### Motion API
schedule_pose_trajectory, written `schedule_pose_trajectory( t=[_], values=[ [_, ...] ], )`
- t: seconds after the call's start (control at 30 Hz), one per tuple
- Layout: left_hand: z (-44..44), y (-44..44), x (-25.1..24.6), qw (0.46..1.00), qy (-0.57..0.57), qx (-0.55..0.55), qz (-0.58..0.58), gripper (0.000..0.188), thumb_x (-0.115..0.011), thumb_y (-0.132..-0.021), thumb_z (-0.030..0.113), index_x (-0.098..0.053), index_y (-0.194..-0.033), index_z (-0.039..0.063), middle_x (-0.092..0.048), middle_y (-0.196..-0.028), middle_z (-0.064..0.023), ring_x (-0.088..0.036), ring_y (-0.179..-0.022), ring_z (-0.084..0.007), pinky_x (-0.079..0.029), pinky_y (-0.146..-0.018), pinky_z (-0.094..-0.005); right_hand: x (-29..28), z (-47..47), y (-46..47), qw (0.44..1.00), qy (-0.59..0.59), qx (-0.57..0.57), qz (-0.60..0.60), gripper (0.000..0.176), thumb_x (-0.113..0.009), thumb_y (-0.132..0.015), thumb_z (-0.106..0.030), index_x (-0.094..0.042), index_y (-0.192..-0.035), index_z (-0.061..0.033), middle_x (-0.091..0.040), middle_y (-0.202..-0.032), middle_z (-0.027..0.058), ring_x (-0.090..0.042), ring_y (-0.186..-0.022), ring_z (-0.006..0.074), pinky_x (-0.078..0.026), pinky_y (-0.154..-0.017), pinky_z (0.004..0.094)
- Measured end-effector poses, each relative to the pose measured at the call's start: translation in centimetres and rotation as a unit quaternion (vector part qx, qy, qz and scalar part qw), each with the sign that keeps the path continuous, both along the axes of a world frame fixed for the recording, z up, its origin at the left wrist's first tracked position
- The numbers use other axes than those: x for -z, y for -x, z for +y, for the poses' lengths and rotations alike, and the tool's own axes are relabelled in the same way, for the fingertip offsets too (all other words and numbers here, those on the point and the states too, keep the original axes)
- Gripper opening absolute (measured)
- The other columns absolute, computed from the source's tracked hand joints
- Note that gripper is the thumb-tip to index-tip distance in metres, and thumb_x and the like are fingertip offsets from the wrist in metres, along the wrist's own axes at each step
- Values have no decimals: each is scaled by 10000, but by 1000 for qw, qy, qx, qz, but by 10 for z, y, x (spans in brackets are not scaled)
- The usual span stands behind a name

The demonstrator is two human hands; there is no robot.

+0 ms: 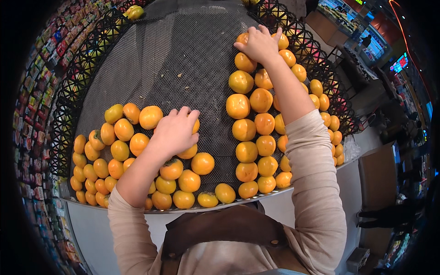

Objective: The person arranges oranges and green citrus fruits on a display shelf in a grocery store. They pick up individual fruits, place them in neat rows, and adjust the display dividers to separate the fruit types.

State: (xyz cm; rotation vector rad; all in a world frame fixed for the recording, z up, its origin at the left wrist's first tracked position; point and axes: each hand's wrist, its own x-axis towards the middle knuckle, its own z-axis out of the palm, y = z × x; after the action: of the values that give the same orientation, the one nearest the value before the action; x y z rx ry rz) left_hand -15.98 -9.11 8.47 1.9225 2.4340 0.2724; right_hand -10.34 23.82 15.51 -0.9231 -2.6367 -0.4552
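Observation:
Orange persimmons lie on a display shelf lined with black mesh matting (pixel 202 68). My right hand (pixel 259 44) is at the far end of the neat rows on the right, its spread fingers over a persimmon (pixel 242 38) and beside another (pixel 282 41). Over the looser group on the left is my left hand (pixel 177 130), fingers bent down onto a persimmon partly hidden beneath them; whether it grips the fruit I cannot tell. A large persimmon (pixel 151 117) sits just left of that hand, and one more (pixel 202 163) lies below and right of it.
Black plastic lattice dividers (pixel 74 103) edge the shelf at left and right (pixel 318 62), with other fruit behind them. A metal lip (pixel 202 208) runs along the near edge. Packaged goods (pixel 37 113) fill the far left. A clear plastic bag (pixel 351 148) sits at the right corner.

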Motion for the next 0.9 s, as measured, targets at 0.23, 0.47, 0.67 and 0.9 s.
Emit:
schedule_pose_trajectory(
  t=[0.23, 0.47, 0.67, 0.9],
  values=[
    [12, 34, 7, 893, -149, -79, -418, 446, -679, -918, 309, -602, -1255, 27, -688, -1135, -146, -688, -1038, -262, -561, -915, -394, 12, 35, 5, 989, -39, -136, 46, 740, -734, -860, -585, -573, -1359, -63, -641, -1360, 95, -495, -1389, 257, -111, -1197, 732],
    [30, 31, -25, 544, -226, -121, -799, 464, -485, -1064, 411, -606, -1207, -14, -693, -1110, -163, -716, -964, -261, -631, -797, -377, 25, 32, 2, 974, -69, -148, 159, 780, -686, -895, -593, -536, -1464, -81, -431, -1575, 198, -313, -1517, 339, -140, -1196, 717],
    [66, 17, -37, 426, -305, -52, -850, 723, -269, -1047, 645, -572, -1266, 25, -690, -1098, -142, -724, -934, -241, -646, -755, -376, -2, -104, -21, 658, 584, -471, 61, 935, -881, -799, -340, -392, -1554, -85, -592, -1374, 161, -568, -1294, 254, -469, -1097, 397],
    [71, 24, -40, 508, -229, 38, -830, 727, -276, -1051, 651, -489, -1326, 12, -624, -1205, -160, -688, -1048, -254, -587, -809, -360, 11, -100, -31, 647, 558, -447, 265, 836, -898, -771, -269, -418, -1414, -37, -583, -1265, 139, -613, -1176, 241, -517, -1017, 383]
  ],
)
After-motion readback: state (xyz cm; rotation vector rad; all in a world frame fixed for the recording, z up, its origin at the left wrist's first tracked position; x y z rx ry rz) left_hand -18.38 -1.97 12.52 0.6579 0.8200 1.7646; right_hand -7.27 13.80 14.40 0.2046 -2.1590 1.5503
